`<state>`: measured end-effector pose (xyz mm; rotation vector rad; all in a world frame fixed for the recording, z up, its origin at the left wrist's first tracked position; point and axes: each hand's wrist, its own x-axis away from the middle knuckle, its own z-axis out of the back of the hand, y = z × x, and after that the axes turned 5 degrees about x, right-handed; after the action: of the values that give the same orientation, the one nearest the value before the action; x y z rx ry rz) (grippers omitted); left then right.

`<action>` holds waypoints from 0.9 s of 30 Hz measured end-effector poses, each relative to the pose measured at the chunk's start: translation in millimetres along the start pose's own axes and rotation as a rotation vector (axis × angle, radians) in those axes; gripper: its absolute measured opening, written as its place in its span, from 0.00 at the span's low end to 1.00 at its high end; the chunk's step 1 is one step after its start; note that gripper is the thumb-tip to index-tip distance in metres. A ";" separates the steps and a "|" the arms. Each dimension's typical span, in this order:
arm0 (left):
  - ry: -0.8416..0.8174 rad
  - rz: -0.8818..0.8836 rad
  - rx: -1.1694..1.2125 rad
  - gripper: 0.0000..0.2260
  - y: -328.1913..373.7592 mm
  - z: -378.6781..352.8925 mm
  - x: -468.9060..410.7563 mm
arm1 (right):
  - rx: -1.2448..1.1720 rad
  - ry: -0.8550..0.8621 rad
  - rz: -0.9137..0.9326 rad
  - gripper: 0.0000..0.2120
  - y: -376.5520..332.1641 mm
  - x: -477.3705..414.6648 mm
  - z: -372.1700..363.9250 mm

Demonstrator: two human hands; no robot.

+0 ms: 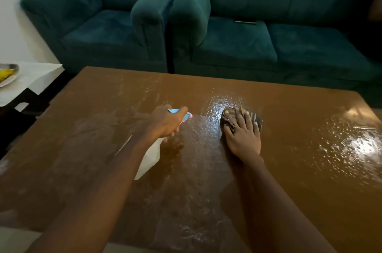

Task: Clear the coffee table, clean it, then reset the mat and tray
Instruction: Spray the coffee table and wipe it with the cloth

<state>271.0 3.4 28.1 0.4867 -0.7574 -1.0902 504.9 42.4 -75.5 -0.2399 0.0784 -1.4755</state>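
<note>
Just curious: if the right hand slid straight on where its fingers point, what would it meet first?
Nothing on the wet table lies ahead of the right hand; beyond the edge, probably the green sofa.

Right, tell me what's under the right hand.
A striped brown cloth lies under the right hand, flat on the wet coffee table. The hand covers part of it; the tabletop beneath cannot be seen.

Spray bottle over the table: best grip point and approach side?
On the spray bottle, probably the narrow neck below its blue-and-pink head, from the near side, as the left hand grips it. The nozzle points away and the white body widens below, so fingers wrap best there.
</note>
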 end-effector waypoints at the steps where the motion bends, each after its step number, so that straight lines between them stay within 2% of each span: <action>1: 0.012 0.004 0.012 0.20 -4.1 4.1 0.7 | -0.001 -0.005 -0.011 0.25 -0.5 0.9 0.8; 6: 0.078 -0.028 0.135 0.23 -25.9 29.3 4.5 | 0.050 -0.049 -0.055 0.27 -35.0 -18.3 -3.9; 11: 0.121 -0.040 0.248 0.22 -35.9 46.2 11.7 | 0.115 -0.058 0.264 0.28 -110.9 -6.0 -20.3; 15: 0.115 -0.078 0.257 0.23 -37.0 50.5 16.2 | 0.123 -0.011 0.429 0.29 -89.4 56.4 -24.5; 17: 0.091 -0.074 0.279 0.25 -37.2 50.4 18.8 | 0.125 0.006 0.382 0.28 -56.8 72.9 -22.3; 20: 0.104 -0.112 0.291 0.26 -42.5 47.6 19.5 | 0.141 0.006 0.196 0.29 -19.0 58.7 -9.6; 23: 0.128 -0.126 0.308 0.24 -45.4 50.1 21.2 | 0.157 0.015 0.067 0.28 -25.9 21.0 -4.8; 25: 0.132 -0.127 0.299 0.25 -46.8 51.5 21.3 | 0.156 -0.003 0.070 0.26 -54.4 2.3 -9.1; 27: 0.140 -0.122 0.300 0.25 -47.3 53.0 20.8 | 0.157 -0.019 0.188 0.26 -83.5 -1.2 -14.1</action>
<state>207.8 -34.0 36.7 0.8646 -0.7782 -1.0468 420.6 35.6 -72.0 -0.1155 -0.0299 -1.2846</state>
